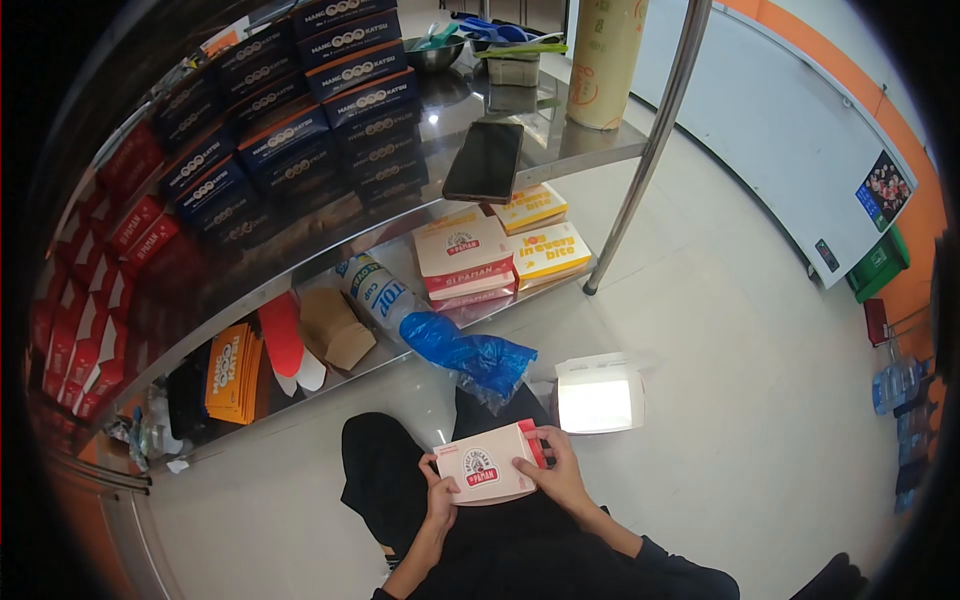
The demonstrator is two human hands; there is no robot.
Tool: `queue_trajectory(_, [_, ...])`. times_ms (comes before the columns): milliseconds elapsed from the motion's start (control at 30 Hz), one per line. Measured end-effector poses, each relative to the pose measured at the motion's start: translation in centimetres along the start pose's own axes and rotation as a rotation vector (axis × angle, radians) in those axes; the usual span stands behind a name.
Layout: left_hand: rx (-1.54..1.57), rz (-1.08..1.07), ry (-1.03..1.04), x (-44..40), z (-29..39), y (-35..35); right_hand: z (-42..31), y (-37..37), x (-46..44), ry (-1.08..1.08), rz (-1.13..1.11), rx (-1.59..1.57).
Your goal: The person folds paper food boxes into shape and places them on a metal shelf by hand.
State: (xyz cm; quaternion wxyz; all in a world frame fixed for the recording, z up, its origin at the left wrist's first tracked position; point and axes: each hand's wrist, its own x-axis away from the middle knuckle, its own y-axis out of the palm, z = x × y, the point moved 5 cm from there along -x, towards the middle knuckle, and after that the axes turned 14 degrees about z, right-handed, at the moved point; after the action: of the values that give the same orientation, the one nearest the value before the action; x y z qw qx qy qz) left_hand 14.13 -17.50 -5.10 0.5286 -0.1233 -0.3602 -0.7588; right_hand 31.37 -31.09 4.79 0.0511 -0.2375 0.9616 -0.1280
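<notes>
A pale pink food box [478, 465] with a red end and a "Spicy Chicken" label is held over my lap. My left hand [440, 497] grips its left edge, thumb on top. On the right, my right hand [555, 470] holds the red end, its thumb on the top face and its fingers by the far corner. Beyond my right hand, an open white box [598, 395] stands on the floor, its inside brightly lit.
A steel shelf [560, 155] carries stacked dark blue boxes [365, 95], red boxes and a phone [484, 160]. Below lie pink and yellow boxes [548, 250] and a bag of cups [380, 290]. A blue plastic sleeve [465, 345] hangs over the lower edge. A white freezer [770, 130] stands right.
</notes>
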Motion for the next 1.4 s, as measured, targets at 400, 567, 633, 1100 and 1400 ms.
queue_trajectory(400, [-0.038, 0.0, 0.053, -0.3, -0.3, -0.6, -1.0, 0.0, -1.0, 0.328, -0.232, -0.368])
queue_trajectory(567, [-0.018, -0.025, -0.01, 0.2, 0.7, 1.1, -1.8, 0.3, -0.6, 0.438, -0.468, -0.425])
queue_trajectory(633, [-0.015, 0.011, -0.036, 0.2, 0.6, 1.1, -0.6, 1.0, 0.0, 0.553, -0.499, -0.621])
queue_trajectory(1100, [-0.391, 0.062, 0.092, -0.3, 0.3, 0.1, -0.9, -0.4, 0.4, 0.21, -0.258, -0.203])
queue_trajectory(1400, [-1.036, -0.577, 0.685, 4.5, 7.6, 10.3, -3.8, -1.5, 1.3, 0.043, -0.498, -0.14])
